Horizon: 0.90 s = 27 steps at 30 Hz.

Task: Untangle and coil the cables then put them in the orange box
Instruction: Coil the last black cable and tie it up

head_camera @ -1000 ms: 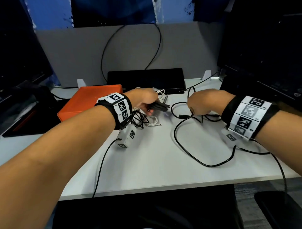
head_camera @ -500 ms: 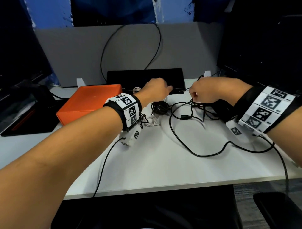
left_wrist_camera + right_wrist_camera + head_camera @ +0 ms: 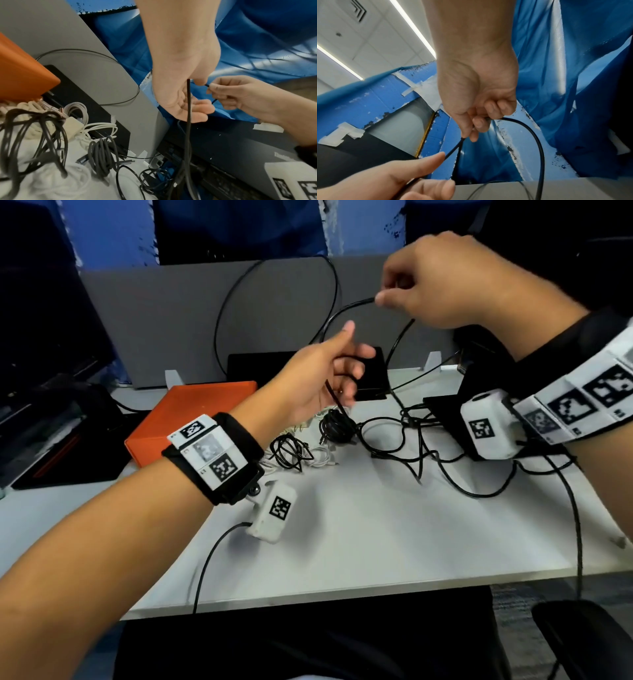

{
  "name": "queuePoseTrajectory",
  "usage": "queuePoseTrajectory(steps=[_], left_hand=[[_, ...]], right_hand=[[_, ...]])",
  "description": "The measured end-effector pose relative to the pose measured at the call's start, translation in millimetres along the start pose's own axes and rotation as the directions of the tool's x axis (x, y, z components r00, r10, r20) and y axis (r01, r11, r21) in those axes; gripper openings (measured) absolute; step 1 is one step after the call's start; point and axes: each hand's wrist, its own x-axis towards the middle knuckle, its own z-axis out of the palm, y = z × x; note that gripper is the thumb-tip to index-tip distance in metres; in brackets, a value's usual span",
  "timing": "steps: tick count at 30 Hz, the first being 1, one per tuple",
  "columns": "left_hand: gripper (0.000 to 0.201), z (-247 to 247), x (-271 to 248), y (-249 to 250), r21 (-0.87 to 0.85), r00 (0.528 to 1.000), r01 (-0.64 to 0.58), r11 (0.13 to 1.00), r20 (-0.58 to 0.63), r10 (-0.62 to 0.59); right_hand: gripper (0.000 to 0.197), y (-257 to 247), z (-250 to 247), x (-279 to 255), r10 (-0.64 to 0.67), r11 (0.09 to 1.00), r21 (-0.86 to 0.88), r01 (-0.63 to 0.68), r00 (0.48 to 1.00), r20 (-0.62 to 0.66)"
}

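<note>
White table (image 3: 359, 525) carries the whole workspace. Orange box (image 3: 191, 412) sits at the rear left of it, lid side up, nothing visibly inside from the head view.

Cable heap: a tangle of black loops (image 3: 421, 446) lies right of centre, running under the right wrist. A tight black bundle (image 3: 337, 426) sits near the middle, a smaller black bundle (image 3: 287, 450) just left of it, and white cables (image 3: 318, 462) lie beside these, close to the box.

Black cable (image 3: 346, 313) in hand: lifted clear of the table, it arcs between the two hands. From the right hand it curves left and down to the left hand, then drops near-vertically to the heap. A second run hangs from the right hand to the tangle. Long axis of the lifted part is thus mostly upright, with the free end up at the right hand.

Right hand (image 3: 431, 282), raised highest: fingers (image 3: 476, 121) curled, thumb and forefinger pinching the cable near its end.

Left hand (image 3: 329, 371), lower, palm toward the right: fingers (image 3: 197, 108) loosely curled round the cable, thumb up. Whether the cable is clamped or free to slide I cannot tell.

Judgement: untangling step, one cable being drawn out; no coil formed in hand, nothing boxed. Next move calls for steady upward draw with the left hand guiding, watching for snags in the tangle.
</note>
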Motion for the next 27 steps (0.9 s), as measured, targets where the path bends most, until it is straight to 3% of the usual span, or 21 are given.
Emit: queuePoseTrajectory(steps=[2,4,7,9,11,13,15,19,21,23,25,27], left_hand=[[0.041,-1.3,-7.4,4.3,-0.031,0.998,-0.036,0.999,-0.056,0.034],[0.046,-6.2,-14.0,9.8,-0.101,0.999,-0.044,0.994,-0.012,0.043],[0.073,-15.6,-22.4,11.9,-0.325,0.991,0.013,0.946,0.132,0.031],[0.074,-18.4,-22.3,10.2,-0.399,0.999,0.017,0.917,0.054,0.005],[0.051,-13.4,-22.5,9.9,-0.245,0.993,-0.042,0.969,-0.12,0.012],[0.044,-8.8,-20.6,8.2,0.102,0.973,-0.077,0.992,-0.211,0.098],[0.049,-7.7,-19.4,6.2,0.364,0.972,-0.073,0.928,-0.182,0.147],[0.018,-12.6,-28.3,7.8,0.485,0.994,-0.01,0.875,-0.088,0.06],[0.025,-15.6,-34.5,5.8,0.436,0.991,-0.037,0.899,-0.101,0.09],[0.032,-18.8,-43.7,6.5,0.277,0.982,-0.077,0.958,-0.147,0.122],[0.034,-25.2,-57.0,10.8,0.115,0.973,-0.114,0.987,-0.186,0.134],[0.034,-31.1,-73.1,14.8,0.063,0.972,-0.131,0.989,-0.189,0.141]], right_hand=[[0.024,-7.9,1.5,1.8,-0.034,0.999,-0.005,0.034,0.998,0.043],[0.025,-11.4,2.2,2.5,-0.051,0.999,0.015,0.051,0.997,0.056],[0.031,-14.1,-2.4,0.8,-0.048,0.991,0.119,0.053,0.998,-0.039],[0.044,-18.6,-7.1,-2.4,-0.039,0.98,0.192,0.059,0.994,-0.106],[0.061,-26.9,-11.7,-6.5,-0.034,0.953,0.291,0.078,0.987,-0.154],[0.07,-36.7,-15.6,-10.2,-0.056,0.905,0.407,0.123,0.983,-0.172],[0.068,-43.8,-17.7,-13.4,-0.106,0.852,0.49,0.185,0.977,-0.186],[0.058,-53.2,-20.0,-21.9,-0.204,0.747,0.593,0.301,0.952,-0.228],[0.053,-50.0,-21.8,-26.7,-0.239,0.72,0.614,0.323,0.946,-0.217],[0.038,-39.6,-20.6,-31.9,-0.252,0.744,0.604,0.286,0.957,-0.143],[0.02,-24.3,-11.5,-35.6,-0.203,0.798,0.573,0.184,0.979,-0.031],[0.019,-12.9,5.5,-40.1,-0.105,0.852,0.521,0.061,0.993,0.055]])
